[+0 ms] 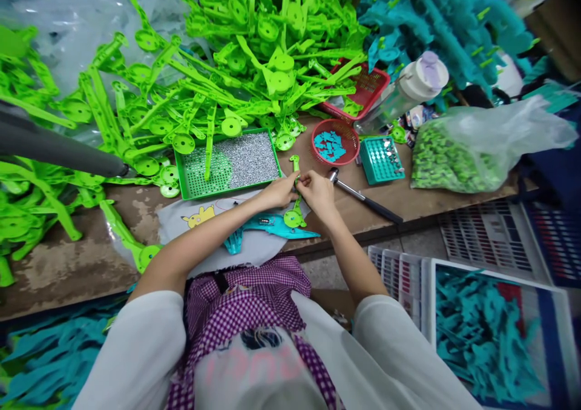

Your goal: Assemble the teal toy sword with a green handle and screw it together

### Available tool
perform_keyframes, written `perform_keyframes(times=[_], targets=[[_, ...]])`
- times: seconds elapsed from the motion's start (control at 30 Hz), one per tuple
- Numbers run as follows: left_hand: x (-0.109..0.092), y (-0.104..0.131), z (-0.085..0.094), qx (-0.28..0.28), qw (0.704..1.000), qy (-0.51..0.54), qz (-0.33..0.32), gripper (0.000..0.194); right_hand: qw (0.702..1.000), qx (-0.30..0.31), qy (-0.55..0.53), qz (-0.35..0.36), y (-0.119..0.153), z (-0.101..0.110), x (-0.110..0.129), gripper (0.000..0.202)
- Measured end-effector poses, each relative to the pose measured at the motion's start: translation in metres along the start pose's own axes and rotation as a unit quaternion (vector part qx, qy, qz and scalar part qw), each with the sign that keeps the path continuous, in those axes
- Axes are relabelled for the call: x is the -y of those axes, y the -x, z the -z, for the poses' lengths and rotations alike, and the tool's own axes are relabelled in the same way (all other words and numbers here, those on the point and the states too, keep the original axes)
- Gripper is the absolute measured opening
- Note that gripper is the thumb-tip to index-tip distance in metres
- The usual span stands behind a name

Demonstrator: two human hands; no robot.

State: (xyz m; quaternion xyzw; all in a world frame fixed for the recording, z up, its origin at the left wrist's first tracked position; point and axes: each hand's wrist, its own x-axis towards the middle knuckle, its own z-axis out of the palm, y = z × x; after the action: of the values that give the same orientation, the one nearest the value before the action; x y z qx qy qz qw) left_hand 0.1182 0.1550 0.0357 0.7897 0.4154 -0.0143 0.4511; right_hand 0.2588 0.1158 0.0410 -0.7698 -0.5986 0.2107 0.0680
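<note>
Both hands meet at the front of the bench over a long lime-green plastic part with a round disc at its near end. My left hand grips its middle from the left, fingers closed. From the right, my right hand pinches at the same spot; anything small between those fingertips is hidden. Below the hands lies a teal plastic piece on a grey cloth with a yellow cartoon print. A hammer with a black handle rests just right of my right hand.
A green tray of small metal pieces stands left of the hands. Rightward are a red basket with blue bits, a teal holder, a bottle and a plastic bag. Green parts heap up behind.
</note>
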Motion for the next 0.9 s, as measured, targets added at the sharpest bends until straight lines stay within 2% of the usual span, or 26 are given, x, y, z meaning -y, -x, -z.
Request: perform_keyframes(times=[0.13, 0.23, 0.47, 0.57, 0.67, 0.8, 0.9], targets=[[0.0, -0.001, 0.0, -0.004, 1.0, -0.016, -0.004, 0.077, 0.994, -0.004, 0.108, 0.022, 0.009, 0.003, 0.012, 0.032], [0.001, -0.001, -0.001, -0.014, 1.0, -0.02, -0.019, 0.076, 0.984, 0.015, 0.177, 0.034, 0.012, 0.008, 0.022, 0.035], [0.0, 0.0, 0.0, -0.006, 1.0, -0.022, -0.018, 0.079, 0.979, 0.038, 0.2, 0.019, 0.006, 0.01, 0.031, 0.038], [0.001, -0.001, 0.0, -0.008, 1.0, -0.013, -0.021, 0.079, 0.989, 0.01, 0.148, 0.017, -0.001, 0.004, 0.021, 0.034], [0.002, -0.001, -0.001, -0.005, 1.0, -0.001, -0.02, 0.074, 1.0, -0.01, 0.019, 0.011, -0.008, -0.004, 0.005, 0.027], [0.003, -0.001, -0.002, -0.006, 1.0, -0.001, -0.016, 0.075, 0.989, -0.004, -0.15, 0.002, -0.012, -0.013, -0.012, 0.026], [0.003, 0.0, -0.001, -0.005, 1.0, 0.002, -0.015, 0.075, 0.982, -0.019, -0.186, 0.002, -0.009, -0.018, -0.015, 0.027]])
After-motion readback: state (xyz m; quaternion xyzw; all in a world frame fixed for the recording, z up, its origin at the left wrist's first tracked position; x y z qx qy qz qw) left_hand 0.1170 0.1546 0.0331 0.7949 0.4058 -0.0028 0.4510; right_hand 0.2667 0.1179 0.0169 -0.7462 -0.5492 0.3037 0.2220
